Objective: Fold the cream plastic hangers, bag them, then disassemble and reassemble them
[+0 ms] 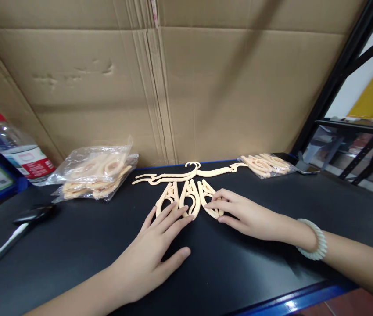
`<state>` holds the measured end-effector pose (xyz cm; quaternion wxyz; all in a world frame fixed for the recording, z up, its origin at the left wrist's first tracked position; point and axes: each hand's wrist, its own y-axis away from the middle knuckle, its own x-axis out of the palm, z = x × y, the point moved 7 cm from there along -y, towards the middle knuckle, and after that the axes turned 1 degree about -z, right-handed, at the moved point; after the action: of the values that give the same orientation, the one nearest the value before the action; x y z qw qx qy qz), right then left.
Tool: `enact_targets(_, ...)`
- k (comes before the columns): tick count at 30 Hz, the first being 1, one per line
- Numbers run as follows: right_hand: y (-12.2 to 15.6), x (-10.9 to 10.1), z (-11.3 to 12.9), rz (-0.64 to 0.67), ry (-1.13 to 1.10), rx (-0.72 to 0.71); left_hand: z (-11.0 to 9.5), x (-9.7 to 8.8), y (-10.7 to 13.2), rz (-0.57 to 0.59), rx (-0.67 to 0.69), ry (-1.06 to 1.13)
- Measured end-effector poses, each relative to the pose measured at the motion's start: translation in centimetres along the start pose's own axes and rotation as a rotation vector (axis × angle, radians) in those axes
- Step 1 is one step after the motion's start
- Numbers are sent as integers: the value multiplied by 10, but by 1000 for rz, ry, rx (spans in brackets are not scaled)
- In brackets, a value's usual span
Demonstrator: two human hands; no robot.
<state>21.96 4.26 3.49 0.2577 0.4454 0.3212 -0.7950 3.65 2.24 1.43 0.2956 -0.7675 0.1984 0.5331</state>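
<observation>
Three folded cream plastic clothes hangers lie side by side on the dark table. My left hand (155, 250) is palm down with fingers spread, its fingertips resting on the lower parts of the left folded hanger (164, 194) and the middle folded hanger (182, 198). At the right folded hanger (202, 197), my right hand (239, 213) has its thumb and fingers closed around the lower right edge. Just behind them lie unfolded hangers (213, 172) of the same colour, overlapping, with their hooks toward the cardboard.
Clear bags of folded hangers (94, 171) are piled at the left, and another bag (267, 165) lies at back right. A red-capped bottle (25, 151) and a black device with a white cable (35, 214) are on the left. Cardboard (239, 87) stands behind the table (206, 281).
</observation>
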Motion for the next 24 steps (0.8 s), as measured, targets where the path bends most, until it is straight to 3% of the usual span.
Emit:
enact_targets(5,-1,-16,-17,-95,26,-6,21,-19,-8,-149,-83,203)
enact_targets(10,2,-42,-80,-290,197,113,60,-36,-20,-310,-285,448)
enact_targets(15,1,-37,-128,-257,317,168,68,-34,-21,-327,-370,562)
enact_targets(19,-2,-27,-134,-189,319,148,64,-33,-19,-319,-369,570)
enact_targets(24,-7,-31,-123,-187,350,113,66,-34,-19,-328,-378,582)
